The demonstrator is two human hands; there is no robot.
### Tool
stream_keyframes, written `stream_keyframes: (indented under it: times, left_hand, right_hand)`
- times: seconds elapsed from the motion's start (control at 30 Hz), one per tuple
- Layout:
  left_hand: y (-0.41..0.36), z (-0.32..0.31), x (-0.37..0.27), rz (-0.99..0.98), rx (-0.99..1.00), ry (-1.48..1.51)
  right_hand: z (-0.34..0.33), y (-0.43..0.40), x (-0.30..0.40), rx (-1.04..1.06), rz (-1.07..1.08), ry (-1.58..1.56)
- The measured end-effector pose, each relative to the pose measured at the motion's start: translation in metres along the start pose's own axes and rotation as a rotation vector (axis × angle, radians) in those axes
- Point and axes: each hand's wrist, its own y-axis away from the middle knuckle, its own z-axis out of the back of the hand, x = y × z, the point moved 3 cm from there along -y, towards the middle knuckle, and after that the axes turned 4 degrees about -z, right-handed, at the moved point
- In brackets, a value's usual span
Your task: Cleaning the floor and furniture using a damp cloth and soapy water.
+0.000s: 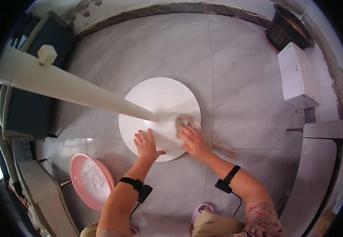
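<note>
A round white base [162, 89] of a stand lies flat on the floor, and a white pole [94, 91] rises from its middle toward the upper left. My left hand [147, 145] rests on the near part of the base, fingers spread, holding nothing. On the right side of the base, my right hand [194, 142] presses on a bunched beige cloth [186, 119]; motion blurs both slightly. A loose tail of cloth trails past the rim onto the floor. The fingers partly hide the cloth.
Left of my left forearm stands a pink basin [107, 174] with white suds. A knob [47, 54] juts from the pole. A white box [297, 74] and a dark bucket [281, 29] stand by the right wall. Grey furniture [310, 171] flanks the right side, a dark cabinet [29, 109] the left.
</note>
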Motion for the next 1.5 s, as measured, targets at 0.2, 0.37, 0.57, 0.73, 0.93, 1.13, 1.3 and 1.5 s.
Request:
stream_keyframes:
  times: [0.2,0.37,0.57,0.73,0.93,1.13,1.3,1.5]
  left_hand:
    - [-0.019,-0.005,-0.007,-0.028,0.061,-0.052]
    - [-0.022,-0.003,-0.011,-0.06,0.07,-0.086]
    - [-0.02,-0.004,-0.003,-0.067,0.104,-0.088]
    - [-0.024,0.001,-0.017,-0.099,0.093,-0.063]
    - [-0.018,0.006,-0.005,-0.06,0.117,-0.051]
    - [-0.019,0.007,-0.004,-0.022,0.127,0.012]
    - [-0.016,0.013,-0.003,-0.016,0.168,-0.029]
    - [-0.033,0.021,0.003,-0.03,0.073,0.033]
  right_hand:
    - [0.023,-0.081,-0.042,0.092,0.053,0.368]
    - [-0.007,-0.18,-0.073,-0.092,-0.002,0.386]
    - [-0.074,-0.246,-0.041,0.085,0.259,0.249]
    - [-0.113,-0.277,-0.02,0.332,0.54,0.083]
    - [-0.104,-0.307,-0.006,0.036,0.106,0.315]
    - [-0.043,-0.275,-0.058,-0.171,-0.066,0.352]
    - [0.012,-0.149,-0.094,-0.253,-0.119,0.485]
    - [0.056,-0.016,-0.102,0.091,-0.1,0.381]
